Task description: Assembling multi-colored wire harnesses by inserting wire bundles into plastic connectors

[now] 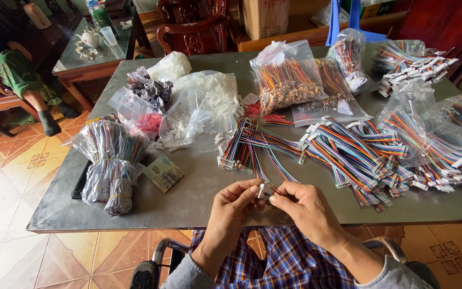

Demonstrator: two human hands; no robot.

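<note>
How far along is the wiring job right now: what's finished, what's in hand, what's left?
Looks done: bundles of coloured wires with white plugs piled on the table. In hand: the left hand and right hand pinch one small white plug with thin wires. Likely left: a bag of white plugs and bags of loose wires.

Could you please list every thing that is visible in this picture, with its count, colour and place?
table: one, grey, centre
white connector: one, small, between both hands' fingertips
loose wire bundles: many, multicoloured, right half of table
bagged wires: several clear bags, multicoloured, far right side
bagged white plastic parts: two or three clear bags, far left centre
bagged wire bundle: one, mostly blue-grey, left edge
dark flat object: one, black, under that bag
small card: one, greenish, left of centre
teapot: one, white, on glass side table
seated person's leg: one, far left
left hand: one, near edge
right hand: one, near edge
</note>
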